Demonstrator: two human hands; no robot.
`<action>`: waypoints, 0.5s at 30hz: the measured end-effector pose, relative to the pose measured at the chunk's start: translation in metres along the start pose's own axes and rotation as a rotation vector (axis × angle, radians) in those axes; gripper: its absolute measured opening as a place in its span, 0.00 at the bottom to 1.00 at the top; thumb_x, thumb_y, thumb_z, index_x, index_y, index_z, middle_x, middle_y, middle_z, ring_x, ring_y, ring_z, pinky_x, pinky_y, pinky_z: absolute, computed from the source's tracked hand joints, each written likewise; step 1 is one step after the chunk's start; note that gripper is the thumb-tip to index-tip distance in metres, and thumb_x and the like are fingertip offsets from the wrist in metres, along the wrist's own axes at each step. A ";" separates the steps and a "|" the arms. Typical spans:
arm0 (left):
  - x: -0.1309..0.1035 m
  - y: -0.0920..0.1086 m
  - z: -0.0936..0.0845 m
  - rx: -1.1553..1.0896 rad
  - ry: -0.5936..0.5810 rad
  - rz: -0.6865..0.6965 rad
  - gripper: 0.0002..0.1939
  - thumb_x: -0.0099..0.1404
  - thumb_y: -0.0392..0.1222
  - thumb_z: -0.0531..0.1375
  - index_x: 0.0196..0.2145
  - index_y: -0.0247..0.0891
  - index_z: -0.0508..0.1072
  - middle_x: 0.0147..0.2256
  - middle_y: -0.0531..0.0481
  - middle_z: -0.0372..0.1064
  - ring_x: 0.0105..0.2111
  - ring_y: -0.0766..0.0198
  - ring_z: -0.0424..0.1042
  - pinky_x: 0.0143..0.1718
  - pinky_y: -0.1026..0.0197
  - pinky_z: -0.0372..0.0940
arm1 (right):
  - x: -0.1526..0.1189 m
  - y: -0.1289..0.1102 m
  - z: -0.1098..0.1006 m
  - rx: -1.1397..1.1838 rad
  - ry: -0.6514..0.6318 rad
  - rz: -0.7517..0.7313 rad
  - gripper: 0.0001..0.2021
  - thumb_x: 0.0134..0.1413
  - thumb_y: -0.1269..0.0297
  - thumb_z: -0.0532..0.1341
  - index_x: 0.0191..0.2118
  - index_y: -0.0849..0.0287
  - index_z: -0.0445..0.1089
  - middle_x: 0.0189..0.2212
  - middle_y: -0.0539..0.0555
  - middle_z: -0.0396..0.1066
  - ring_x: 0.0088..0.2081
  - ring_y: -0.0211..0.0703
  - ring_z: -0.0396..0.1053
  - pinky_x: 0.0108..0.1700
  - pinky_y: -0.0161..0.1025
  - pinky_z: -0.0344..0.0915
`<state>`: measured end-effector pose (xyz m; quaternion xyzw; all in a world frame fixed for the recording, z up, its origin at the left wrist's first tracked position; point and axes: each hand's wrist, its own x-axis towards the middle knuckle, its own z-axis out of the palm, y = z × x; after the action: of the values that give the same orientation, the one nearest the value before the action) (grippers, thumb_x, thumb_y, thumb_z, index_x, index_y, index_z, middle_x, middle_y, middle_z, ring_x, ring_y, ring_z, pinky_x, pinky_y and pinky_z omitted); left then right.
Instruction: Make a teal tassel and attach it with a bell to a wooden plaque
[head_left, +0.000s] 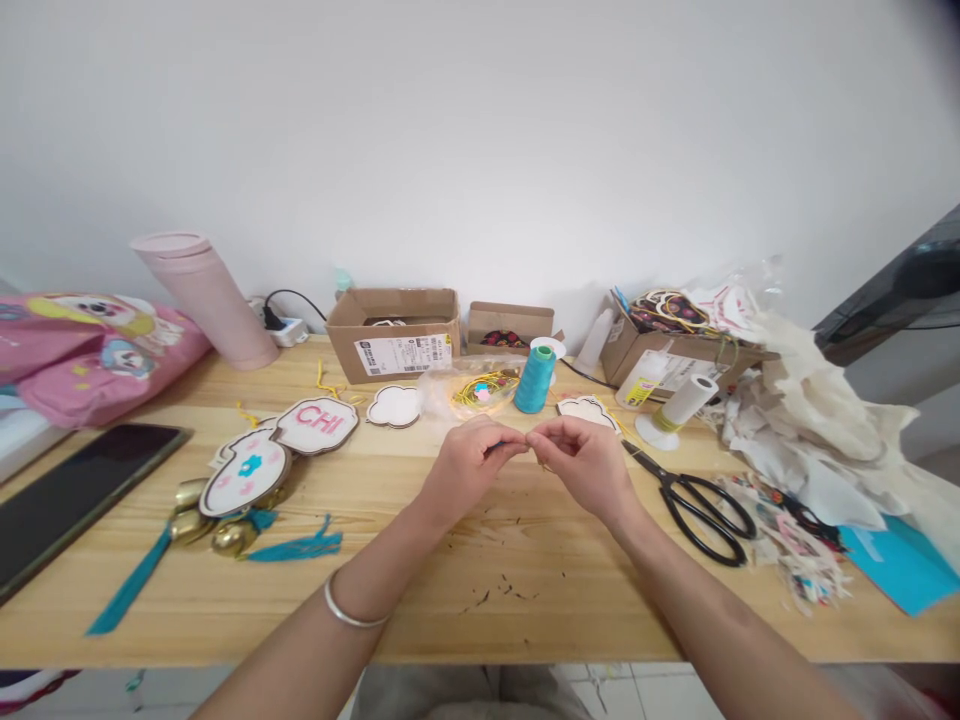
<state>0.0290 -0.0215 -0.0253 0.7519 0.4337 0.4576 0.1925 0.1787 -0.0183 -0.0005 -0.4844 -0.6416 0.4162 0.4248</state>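
Observation:
My left hand (474, 458) and my right hand (581, 460) meet fingertip to fingertip over the middle of the wooden table. Both are closed in a pinch, and what lies between the fingers is too small to make out. Just beyond them stands a teal thread cone (535, 379), beside a plastic bag with yellow cord (487, 388). A white cloud-shaped patch (589, 411) lies behind my right hand, and another white patch (394, 406) is behind my left. Black-handled scissors (694, 505) rest to the right of my right hand.
At left are a phone (82, 490), embroidered pieces (316, 424) with brass bells (233, 537) and teal tassels, and a pink tumbler (214, 305). Cardboard boxes (341, 340) line the wall. Glue bottles (643, 378), fabric scraps (817, 400) and a blue sheet (904, 565) are at right.

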 end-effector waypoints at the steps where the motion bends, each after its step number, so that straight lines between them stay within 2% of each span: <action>1: 0.000 0.000 0.000 -0.002 0.005 -0.019 0.08 0.57 0.42 0.56 0.29 0.38 0.74 0.25 0.52 0.70 0.27 0.69 0.67 0.30 0.67 0.60 | 0.000 0.001 0.001 0.041 -0.004 0.016 0.07 0.41 0.62 0.60 0.23 0.62 0.68 0.14 0.47 0.63 0.17 0.30 0.56 0.18 0.29 0.52; 5: 0.000 0.000 0.001 -0.053 -0.020 -0.102 0.08 0.56 0.43 0.57 0.30 0.38 0.74 0.28 0.52 0.72 0.28 0.68 0.69 0.30 0.67 0.61 | 0.001 0.003 0.001 0.101 -0.002 0.020 0.09 0.39 0.60 0.61 0.22 0.61 0.68 0.14 0.47 0.62 0.17 0.30 0.56 0.19 0.29 0.52; 8: 0.000 0.001 -0.001 -0.045 -0.033 -0.074 0.08 0.56 0.42 0.57 0.29 0.37 0.73 0.27 0.53 0.72 0.27 0.69 0.68 0.29 0.68 0.61 | 0.003 0.004 0.000 0.118 0.003 0.024 0.09 0.38 0.60 0.62 0.22 0.61 0.68 0.15 0.47 0.63 0.17 0.30 0.56 0.19 0.30 0.52; 11: 0.001 0.003 -0.003 0.079 0.005 0.104 0.06 0.57 0.39 0.56 0.28 0.36 0.72 0.23 0.53 0.70 0.24 0.69 0.65 0.28 0.67 0.60 | 0.004 0.004 -0.003 0.140 -0.034 0.116 0.10 0.38 0.59 0.62 0.22 0.62 0.69 0.14 0.46 0.62 0.16 0.29 0.54 0.18 0.29 0.50; 15: 0.002 0.002 -0.005 0.184 0.027 0.406 0.05 0.58 0.33 0.54 0.29 0.35 0.70 0.25 0.51 0.71 0.25 0.68 0.64 0.28 0.64 0.60 | 0.007 0.007 -0.008 0.251 -0.191 0.290 0.11 0.38 0.59 0.62 0.21 0.62 0.67 0.11 0.44 0.58 0.13 0.26 0.47 0.16 0.28 0.42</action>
<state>0.0263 -0.0214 -0.0205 0.8320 0.3159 0.4555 0.0214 0.1872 -0.0095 -0.0036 -0.4731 -0.5456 0.5936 0.3551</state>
